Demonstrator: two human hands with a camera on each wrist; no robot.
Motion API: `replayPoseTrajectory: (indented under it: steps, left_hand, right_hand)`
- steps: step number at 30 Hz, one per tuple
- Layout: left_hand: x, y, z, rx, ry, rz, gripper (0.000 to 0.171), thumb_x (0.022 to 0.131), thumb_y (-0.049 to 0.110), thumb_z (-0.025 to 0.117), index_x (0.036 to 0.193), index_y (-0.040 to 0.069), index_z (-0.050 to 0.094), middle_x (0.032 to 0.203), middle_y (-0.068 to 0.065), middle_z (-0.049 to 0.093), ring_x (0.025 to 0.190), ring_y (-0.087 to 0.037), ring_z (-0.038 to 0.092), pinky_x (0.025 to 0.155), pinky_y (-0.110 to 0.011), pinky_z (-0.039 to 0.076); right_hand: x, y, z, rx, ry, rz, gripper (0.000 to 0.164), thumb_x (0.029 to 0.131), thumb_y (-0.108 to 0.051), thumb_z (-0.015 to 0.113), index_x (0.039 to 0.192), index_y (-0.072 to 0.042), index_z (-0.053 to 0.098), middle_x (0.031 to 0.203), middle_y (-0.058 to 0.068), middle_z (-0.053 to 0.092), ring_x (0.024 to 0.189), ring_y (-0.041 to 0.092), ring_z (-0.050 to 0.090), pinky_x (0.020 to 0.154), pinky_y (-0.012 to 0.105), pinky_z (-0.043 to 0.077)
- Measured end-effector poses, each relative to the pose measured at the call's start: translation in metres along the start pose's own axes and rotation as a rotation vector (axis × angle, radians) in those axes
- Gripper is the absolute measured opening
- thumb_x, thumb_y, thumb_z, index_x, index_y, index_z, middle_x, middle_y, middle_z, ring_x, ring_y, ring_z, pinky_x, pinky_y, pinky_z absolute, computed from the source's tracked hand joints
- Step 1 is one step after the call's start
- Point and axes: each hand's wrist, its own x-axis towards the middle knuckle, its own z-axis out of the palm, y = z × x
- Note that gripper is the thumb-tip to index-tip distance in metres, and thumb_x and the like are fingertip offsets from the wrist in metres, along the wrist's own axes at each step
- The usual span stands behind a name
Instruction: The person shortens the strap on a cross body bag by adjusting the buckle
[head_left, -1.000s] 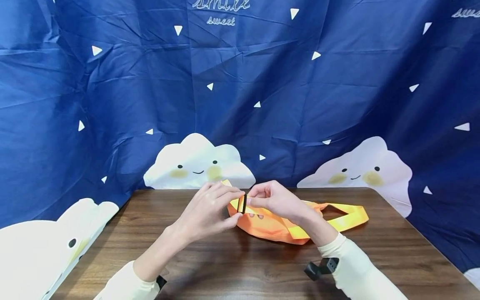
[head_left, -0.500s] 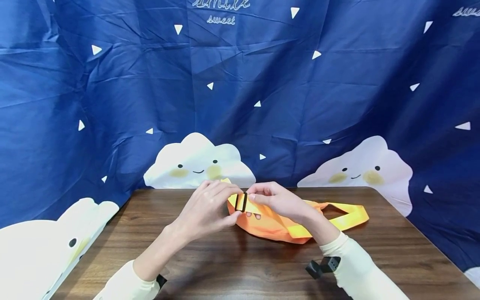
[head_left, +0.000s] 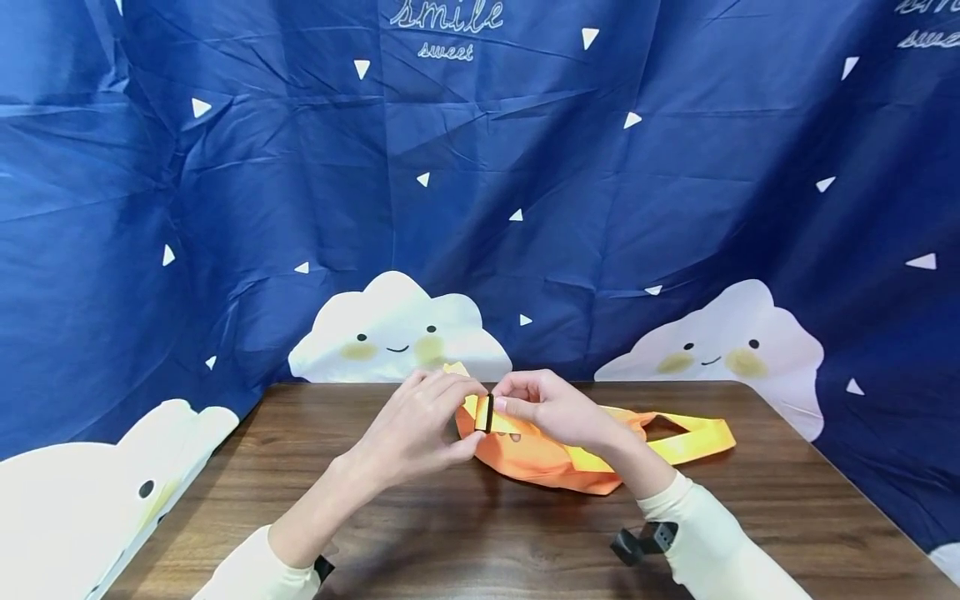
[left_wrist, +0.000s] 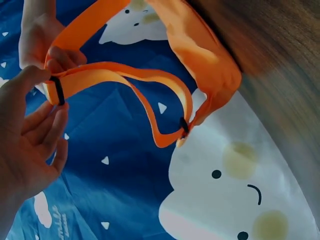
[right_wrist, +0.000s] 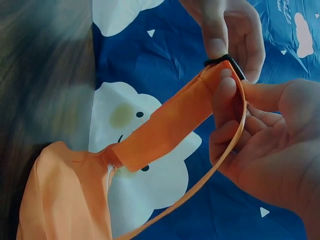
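Note:
An orange fabric bag (head_left: pixel 525 462) lies on the table under both hands, its yellow-orange strap (head_left: pixel 697 442) looping out to the right. Thumb and fingers of my left hand (head_left: pixel 420 425) pinch a black strap slider (head_left: pixel 490 412) by its top and bottom ends. Close on its right, my right hand (head_left: pixel 555 406) pinches the strap between thumb and fingers. The right wrist view shows the webbing (right_wrist: pixel 165 130) running from the bag up to the slider, its far part covered by fingers. In the left wrist view a second black fitting (left_wrist: pixel 184 125) joins the strap near the bag's end.
The brown wooden table (head_left: pixel 420 533) reaches back to a blue curtain (head_left: pixel 480 208) printed with white clouds and triangles. A black device (head_left: pixel 645 540) is strapped at the right sleeve.
The slider faced the head camera more half a second ago and now stands nearly edge-on. Both hands stay close together. The head view has shifted slightly.

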Motion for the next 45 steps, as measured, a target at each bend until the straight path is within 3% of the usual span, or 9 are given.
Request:
replayPoseTrajectory:
  steps: [6,12,23,32,38,45]
  left_hand:
    - [-0.001,-0.001,-0.004,-0.007,-0.035,-0.029,0.035,0.081,0.030,0.077,0.110,0.016,0.065,0.105,0.007,0.063,0.103,-0.012,0.057,0.089,-0.035,0.039]
    - [0.001,-0.004,-0.010,-0.016,-0.023,-0.042,0.037,0.081,0.028,0.076,0.113,0.016,0.062,0.109,0.009,0.061,0.101,-0.010,0.054,0.085,-0.033,0.036]
    - [0.003,-0.003,-0.007,-0.032,-0.020,-0.016,0.039,0.082,0.027,0.076,0.117,0.015,0.064,0.112,0.007,0.062,0.110,-0.013,0.056,0.090,-0.035,0.039]
    - [0.001,-0.004,-0.009,-0.023,-0.024,-0.021,0.040,0.082,0.029,0.075,0.118,0.014,0.064,0.112,0.006,0.063,0.108,-0.013,0.056,0.090,-0.035,0.039]
    - [0.000,-0.005,-0.007,-0.015,-0.027,-0.035,0.041,0.083,0.030,0.074,0.119,0.014,0.063,0.113,0.006,0.063,0.108,-0.013,0.055,0.086,-0.035,0.038]
    - [0.000,-0.005,-0.003,0.000,-0.053,-0.036,0.041,0.082,0.030,0.074,0.119,0.016,0.062,0.112,0.008,0.061,0.109,-0.013,0.055,0.086,-0.033,0.037]
  right_hand:
    - [-0.001,0.000,-0.001,0.001,-0.010,0.015,0.015,0.102,-0.019,0.065,0.105,-0.006,0.071,0.086,0.011,0.067,0.078,0.023,0.058,0.067,0.027,0.046]
    - [-0.003,-0.004,-0.008,-0.020,0.020,0.040,0.016,0.100,-0.021,0.068,0.104,-0.006,0.072,0.082,0.010,0.065,0.077,0.027,0.057,0.066,0.030,0.046]
    - [-0.001,-0.006,-0.004,-0.047,0.060,0.008,0.013,0.098,-0.020,0.071,0.101,-0.007,0.073,0.082,0.016,0.066,0.080,0.042,0.057,0.066,0.030,0.047]
    - [-0.002,-0.005,-0.005,-0.027,0.050,0.017,0.015,0.099,-0.020,0.069,0.102,-0.006,0.073,0.079,0.015,0.063,0.074,0.026,0.057,0.063,0.025,0.045]
    - [-0.002,-0.003,-0.006,-0.008,0.049,0.043,0.016,0.099,-0.020,0.069,0.103,-0.006,0.072,0.079,0.018,0.062,0.073,0.032,0.057,0.062,0.028,0.046]
    - [-0.001,-0.004,-0.004,-0.033,0.049,0.049,0.014,0.098,-0.018,0.069,0.102,-0.006,0.072,0.079,0.018,0.063,0.070,0.022,0.056,0.061,0.025,0.044]
